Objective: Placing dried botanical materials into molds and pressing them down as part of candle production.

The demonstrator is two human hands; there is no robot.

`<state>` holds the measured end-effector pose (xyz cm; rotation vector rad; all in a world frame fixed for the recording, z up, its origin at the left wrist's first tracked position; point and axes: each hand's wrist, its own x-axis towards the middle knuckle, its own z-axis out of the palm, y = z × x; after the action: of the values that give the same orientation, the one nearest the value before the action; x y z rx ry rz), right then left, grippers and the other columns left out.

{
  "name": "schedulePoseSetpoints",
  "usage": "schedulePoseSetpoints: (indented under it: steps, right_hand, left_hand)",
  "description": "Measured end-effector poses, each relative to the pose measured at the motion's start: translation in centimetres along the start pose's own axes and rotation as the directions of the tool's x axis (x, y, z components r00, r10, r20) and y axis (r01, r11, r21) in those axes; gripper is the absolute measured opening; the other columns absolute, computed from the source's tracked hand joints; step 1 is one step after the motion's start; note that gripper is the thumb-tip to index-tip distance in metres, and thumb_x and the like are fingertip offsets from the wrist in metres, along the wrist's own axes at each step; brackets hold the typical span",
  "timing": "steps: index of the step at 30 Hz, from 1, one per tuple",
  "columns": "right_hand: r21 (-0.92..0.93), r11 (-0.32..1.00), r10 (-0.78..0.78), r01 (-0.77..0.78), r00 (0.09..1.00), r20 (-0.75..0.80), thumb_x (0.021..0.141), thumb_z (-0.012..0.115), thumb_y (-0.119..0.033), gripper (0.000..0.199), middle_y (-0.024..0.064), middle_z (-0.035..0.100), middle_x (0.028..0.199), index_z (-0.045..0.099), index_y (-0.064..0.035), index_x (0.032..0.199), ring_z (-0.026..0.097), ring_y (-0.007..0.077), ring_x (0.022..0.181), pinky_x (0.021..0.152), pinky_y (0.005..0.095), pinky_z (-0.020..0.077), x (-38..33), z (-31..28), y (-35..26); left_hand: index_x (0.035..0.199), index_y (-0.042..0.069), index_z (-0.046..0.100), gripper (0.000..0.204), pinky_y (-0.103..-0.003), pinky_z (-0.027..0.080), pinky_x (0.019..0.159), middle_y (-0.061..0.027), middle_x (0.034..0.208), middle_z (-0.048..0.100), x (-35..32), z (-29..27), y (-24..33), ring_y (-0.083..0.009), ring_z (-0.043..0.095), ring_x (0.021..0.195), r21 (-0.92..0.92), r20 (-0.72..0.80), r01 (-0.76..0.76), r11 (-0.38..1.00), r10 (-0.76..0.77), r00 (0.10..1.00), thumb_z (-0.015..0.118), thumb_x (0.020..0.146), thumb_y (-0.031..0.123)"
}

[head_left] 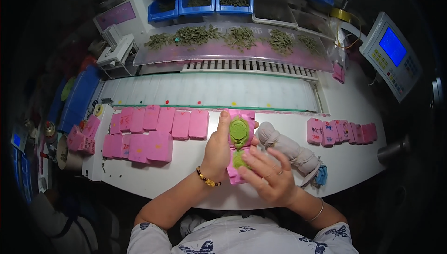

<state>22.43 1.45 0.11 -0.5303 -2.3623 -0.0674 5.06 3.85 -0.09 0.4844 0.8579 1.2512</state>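
Observation:
Upright in my left hand [216, 150] is a pink rubber mold [250, 116], opened out lengthwise, gripped with the thumb along its left edge and fingertips showing at its right. Its upper half shows a round light-green, wax-like piece [239, 131] with a ring-shaped outline. Lower down is a second green patch [240, 159], partly covered by fingertips. My right hand [272, 176] is at that lower half, its fingers stretched out and slightly apart, a ring on one of them. Whether these fingertips press on the green patch or hover over it, I cannot tell.
Several pink blocks [159, 148] stand in rows at left, with smaller ones [315, 131] at right. A stuffed grey cloth bundle [282, 146] lies beside my right hand. Behind are a glass-topped strip [209, 89], a tray of green pieces [181, 55], blue bins [164, 16] and a display panel [391, 56].

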Motion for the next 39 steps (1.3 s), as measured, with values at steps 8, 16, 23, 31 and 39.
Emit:
schedulePoseSetpoints:
  steps: [8, 16, 23, 31, 39]
  right_hand:
    - [-0.131, 0.923, 0.383, -0.362, 0.836, 0.392, 0.075, 0.07, -0.002, 0.068, 0.0146, 0.054, 0.134, 0.048, -0.0052, 0.14, 0.059, 0.0328, 0.107, 0.092, 0.0426, 0.0479, -0.8, -1.8, 5.4]
    - [-0.212, 0.947, 0.184, -0.243, 0.947, -0.262, 0.079, 0.068, 0.007, 0.069, 0.0236, 0.05, 0.14, 0.046, -0.0008, 0.143, 0.059, 0.0391, 0.114, 0.093, 0.0437, 0.0524, 4.3, -6.1, 4.0]
    - [-0.169, 0.986, 0.043, -0.006, 0.975, 0.217, 0.076, 0.064, -0.009, 0.052, 0.0164, 0.06, 0.134, 0.064, -0.0117, 0.129, 0.065, 0.0232, 0.088, 0.079, 0.0298, 0.0511, 3.7, -3.1, 2.7]
    - [-0.08, 0.997, -0.024, 0.018, 0.996, -0.081, 0.078, 0.064, -0.009, 0.043, 0.0147, 0.067, 0.124, 0.07, -0.0088, 0.12, 0.065, 0.0268, 0.089, 0.073, 0.0343, 0.0535, 6.3, -5.7, 1.4]
    - [0.009, 0.999, -0.034, 0.033, 0.993, 0.116, 0.078, 0.067, -0.009, 0.045, 0.0161, 0.064, 0.129, 0.067, -0.0069, 0.123, 0.066, 0.0253, 0.084, 0.071, 0.0312, 0.0536, 5.5, -5.5, 1.7]
  left_hand:
    - [0.113, -0.002, 0.063, 0.071, -0.032, 0.056, 0.063, -0.0096, 0.078, 0.066, -0.2, -0.4, 0.3, -0.016, 0.063, 0.064, -0.025, 0.04, 0.038, 0.999, -0.037, 0.999, 0.028, 0.102, 0.059]
    - [0.113, -0.002, 0.063, 0.07, -0.03, 0.055, 0.065, -0.011, 0.08, 0.066, -0.6, -1.7, -0.7, -0.0173, 0.062, 0.065, -0.062, -0.009, 0.121, 0.991, -0.122, 0.992, 0.027, 0.103, 0.057]
    - [0.107, -0.001, 0.065, 0.066, -0.031, 0.056, 0.067, -0.0115, 0.084, 0.068, -0.8, 0.6, -0.6, -0.0164, 0.065, 0.07, 0.149, -0.032, -0.13, 0.98, 0.136, 0.99, 0.021, 0.107, 0.048]
    - [0.097, -0.003, 0.065, 0.069, -0.029, 0.055, 0.065, -0.0108, 0.079, 0.068, -1.7, -2.2, 0.2, -0.0142, 0.064, 0.067, 0.321, -0.004, -0.312, 0.894, 0.331, 0.944, 0.02, 0.107, 0.049]
    - [0.098, -0.004, 0.067, 0.07, -0.03, 0.053, 0.07, -0.0106, 0.084, 0.068, -2.0, -1.9, 0.1, -0.0161, 0.066, 0.076, 0.292, -0.024, -0.453, 0.842, 0.48, 0.877, 0.021, 0.108, 0.049]
